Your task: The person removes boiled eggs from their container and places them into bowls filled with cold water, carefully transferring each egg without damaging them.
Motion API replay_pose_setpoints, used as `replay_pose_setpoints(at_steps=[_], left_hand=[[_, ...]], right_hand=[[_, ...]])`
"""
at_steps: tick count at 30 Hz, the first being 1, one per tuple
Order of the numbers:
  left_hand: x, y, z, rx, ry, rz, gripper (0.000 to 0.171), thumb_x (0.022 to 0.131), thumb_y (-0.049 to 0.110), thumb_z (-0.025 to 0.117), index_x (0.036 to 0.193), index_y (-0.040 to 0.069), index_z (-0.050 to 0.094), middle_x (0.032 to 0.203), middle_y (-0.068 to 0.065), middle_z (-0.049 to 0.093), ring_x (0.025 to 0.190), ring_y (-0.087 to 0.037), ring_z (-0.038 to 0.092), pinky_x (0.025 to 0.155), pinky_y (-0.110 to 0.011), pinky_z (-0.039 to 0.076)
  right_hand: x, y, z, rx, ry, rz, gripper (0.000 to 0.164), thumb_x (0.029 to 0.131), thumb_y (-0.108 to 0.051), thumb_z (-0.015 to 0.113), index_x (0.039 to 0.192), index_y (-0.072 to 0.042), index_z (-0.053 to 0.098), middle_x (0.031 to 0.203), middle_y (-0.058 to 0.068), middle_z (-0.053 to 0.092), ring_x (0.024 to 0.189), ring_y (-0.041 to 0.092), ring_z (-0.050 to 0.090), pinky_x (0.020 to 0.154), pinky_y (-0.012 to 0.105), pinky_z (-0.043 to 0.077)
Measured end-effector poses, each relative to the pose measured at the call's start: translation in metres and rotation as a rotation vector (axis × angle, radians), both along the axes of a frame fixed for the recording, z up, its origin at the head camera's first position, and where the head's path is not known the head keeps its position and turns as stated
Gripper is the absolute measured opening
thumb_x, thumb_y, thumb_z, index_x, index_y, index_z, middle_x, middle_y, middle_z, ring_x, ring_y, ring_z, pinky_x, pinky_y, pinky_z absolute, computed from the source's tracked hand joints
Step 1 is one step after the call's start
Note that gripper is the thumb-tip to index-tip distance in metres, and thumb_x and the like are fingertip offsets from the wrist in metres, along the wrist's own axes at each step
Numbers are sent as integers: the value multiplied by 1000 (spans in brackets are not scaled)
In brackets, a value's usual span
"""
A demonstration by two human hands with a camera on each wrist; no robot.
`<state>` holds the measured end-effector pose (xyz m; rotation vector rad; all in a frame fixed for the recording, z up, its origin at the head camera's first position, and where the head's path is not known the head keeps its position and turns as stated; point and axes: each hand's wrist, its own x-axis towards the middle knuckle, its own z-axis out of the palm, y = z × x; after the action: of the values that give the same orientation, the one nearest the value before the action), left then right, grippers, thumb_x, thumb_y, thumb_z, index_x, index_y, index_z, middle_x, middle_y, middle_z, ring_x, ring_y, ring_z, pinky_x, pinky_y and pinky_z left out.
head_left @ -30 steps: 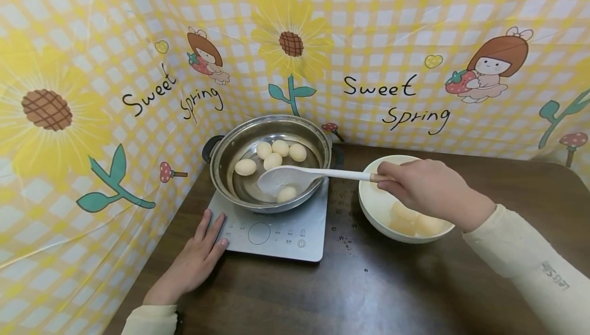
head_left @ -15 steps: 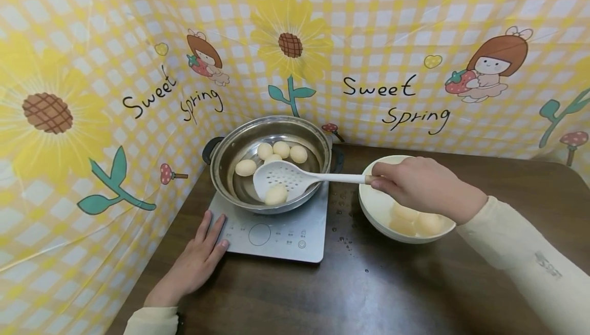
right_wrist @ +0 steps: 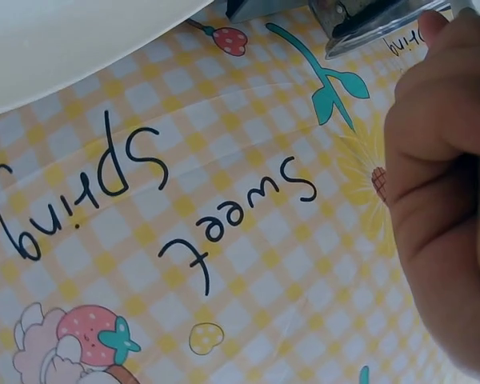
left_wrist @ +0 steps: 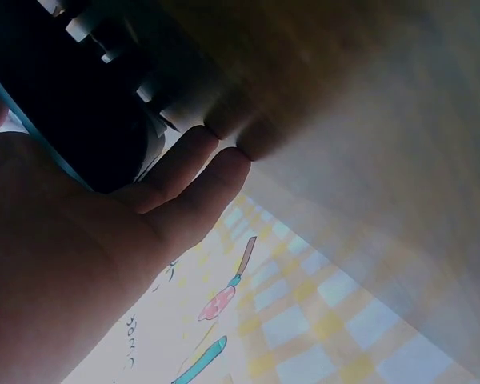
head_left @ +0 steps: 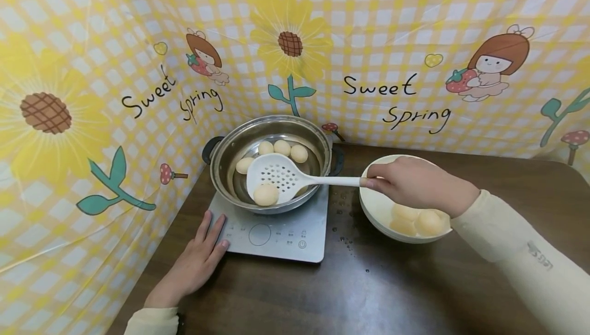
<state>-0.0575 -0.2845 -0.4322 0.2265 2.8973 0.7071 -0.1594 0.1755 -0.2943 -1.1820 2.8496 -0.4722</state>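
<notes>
A checked cloth [head_left: 382, 43] stands behind a dark worktop [head_left: 332, 299]. On the worktop, a flat cooktop [head_left: 286, 253] carries a wide pot [head_left: 276, 126] with water in it; if the cooktop is on, which I cannot tell, the left hand [head_left: 195, 258] is at some risk of heat, since its fingers lie fairly straight along the near left edge, spread and pinching nothing. A hard push there could also shift the pot.

To the right, well apart from the pot, a white bowl [head_left: 380, 202] sits under the right hand [head_left: 415, 181], whose grip pinches the far end of a slotted spoon [head_left: 295, 179]. Held so far from its head, the spoon could well roll in the fingers, especially with a wet handle. Its shaft crosses the pot's right rim; whether it touches is unclear, but a knock there would jolt the load.

That load, a single egg [head_left: 266, 194], rests on the near side of the spoon's head, off centre. Any tilt that way could drop it back or over the front rim. Four other eggs [head_left: 281, 147] show in the pot, and a splash could follow. Eggs in the bowl [head_left: 430, 222] could crack if another lands hard. Water drops [head_left: 339, 212] between pot and bowl suggest more dripping.
</notes>
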Motion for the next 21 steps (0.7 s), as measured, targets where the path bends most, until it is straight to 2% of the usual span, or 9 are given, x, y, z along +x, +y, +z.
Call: replay_pose_setpoints(at_steps=[4,7,16,21], left_hand=[[0,0,0,-2,9,-3,63,111,41,34,163,9,17,166,-24,-7,142,-58,18,104,-76,23],[0,0,-1,-5,17,-7,63,111,41,34,163,8,17,166,-24,-6,142,-58,18,104,-76,23],[0,-1,-2,7,13,-5,63,111,42,34,163,10,16,166,-23,-7,144,-56,15,106,-75,21],[0,-1,-1,5,12,-2,64,111,42,34,163,10,17,166,-23,-6,143,-57,17,105,-75,22]], right_hand=[[-3,0,4,5,-133,-29,17,105,-30,58,99,-21,71,68,-13,50,56,7,40,56,30,37],[-5,1,5,4,-193,-39,18,106,-30,57,101,-20,71,70,-11,52,58,8,43,58,31,38],[-8,4,6,-20,-272,-29,21,106,-30,56,102,-18,72,70,-9,51,58,9,43,58,31,39],[-8,8,8,-33,-313,-32,22,106,-33,55,96,-21,70,66,-8,48,55,9,41,56,30,39]])
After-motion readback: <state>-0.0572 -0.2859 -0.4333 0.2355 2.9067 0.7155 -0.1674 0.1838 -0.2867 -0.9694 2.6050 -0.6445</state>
